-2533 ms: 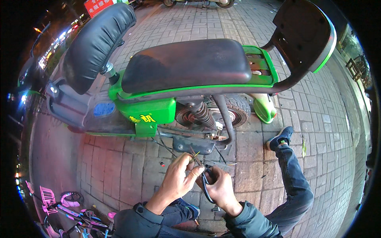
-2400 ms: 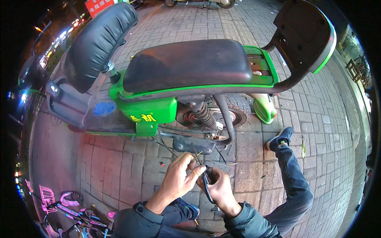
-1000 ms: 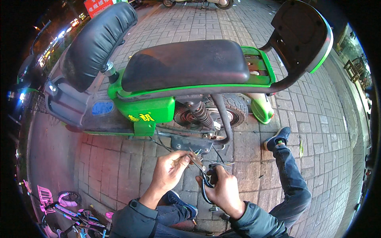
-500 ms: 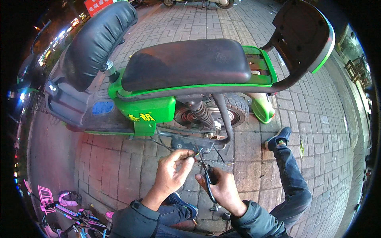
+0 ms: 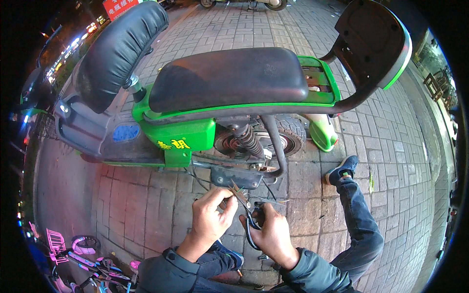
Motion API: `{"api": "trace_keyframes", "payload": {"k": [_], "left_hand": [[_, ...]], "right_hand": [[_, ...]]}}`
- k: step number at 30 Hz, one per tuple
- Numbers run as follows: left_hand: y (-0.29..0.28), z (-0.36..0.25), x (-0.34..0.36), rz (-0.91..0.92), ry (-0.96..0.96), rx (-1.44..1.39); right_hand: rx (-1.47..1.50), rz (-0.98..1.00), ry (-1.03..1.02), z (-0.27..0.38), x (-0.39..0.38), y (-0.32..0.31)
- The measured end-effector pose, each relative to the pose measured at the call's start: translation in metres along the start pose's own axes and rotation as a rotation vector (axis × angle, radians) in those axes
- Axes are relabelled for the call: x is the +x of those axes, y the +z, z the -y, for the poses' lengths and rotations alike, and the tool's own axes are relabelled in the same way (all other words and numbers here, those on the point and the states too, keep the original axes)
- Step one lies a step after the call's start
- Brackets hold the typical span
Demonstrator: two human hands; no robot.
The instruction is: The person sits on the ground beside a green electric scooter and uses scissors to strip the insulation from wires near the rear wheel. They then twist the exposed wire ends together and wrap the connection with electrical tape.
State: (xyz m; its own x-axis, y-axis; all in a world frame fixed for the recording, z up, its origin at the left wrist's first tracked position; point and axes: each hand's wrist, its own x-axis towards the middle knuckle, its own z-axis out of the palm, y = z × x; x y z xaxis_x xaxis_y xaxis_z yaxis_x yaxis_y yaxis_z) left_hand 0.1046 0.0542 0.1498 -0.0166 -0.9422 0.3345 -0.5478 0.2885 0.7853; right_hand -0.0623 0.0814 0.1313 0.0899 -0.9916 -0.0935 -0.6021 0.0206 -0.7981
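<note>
A pair of scissors with dark handles is gripped in my right hand. Its blades point up and left, and look parted close to my left fingertips. My left hand pinches a thin dark wire, largely hidden by the fingers; thin coloured strands seem to show by the blades. Dark cables run down from the green electric scooter toward my left hand. Just beyond both hands lies the scooter's dark metal footplate, and a loose wire end hangs to its right.
The scooter's rear wheel, shock absorber and curved frame tube stand beyond my hands. My leg stretches out at right over the brick paving. A pink child's bicycle lies at lower left.
The scissors have tilted left, their blades coming to my left fingertips. My left hand has shifted slightly left and down, and my right hand slightly left.
</note>
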Motion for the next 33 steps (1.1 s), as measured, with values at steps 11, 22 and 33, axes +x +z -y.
{"api": "trace_keyframes", "payload": {"k": [11, 22, 33], "left_hand": [[-0.009, 0.003, 0.003, 0.139, -0.111, -0.148], [-0.021, 0.012, 0.003, 0.386, -0.247, -0.432], [0.0, 0.004, -0.003, 0.243, 0.059, -0.085]], "right_hand": [[-0.064, 0.024, -0.134, -0.014, 0.018, -0.011], [-0.261, 0.05, -0.626, -0.037, 0.061, -0.04], [0.042, 0.112, -0.266, -0.035, 0.028, -0.013]]}}
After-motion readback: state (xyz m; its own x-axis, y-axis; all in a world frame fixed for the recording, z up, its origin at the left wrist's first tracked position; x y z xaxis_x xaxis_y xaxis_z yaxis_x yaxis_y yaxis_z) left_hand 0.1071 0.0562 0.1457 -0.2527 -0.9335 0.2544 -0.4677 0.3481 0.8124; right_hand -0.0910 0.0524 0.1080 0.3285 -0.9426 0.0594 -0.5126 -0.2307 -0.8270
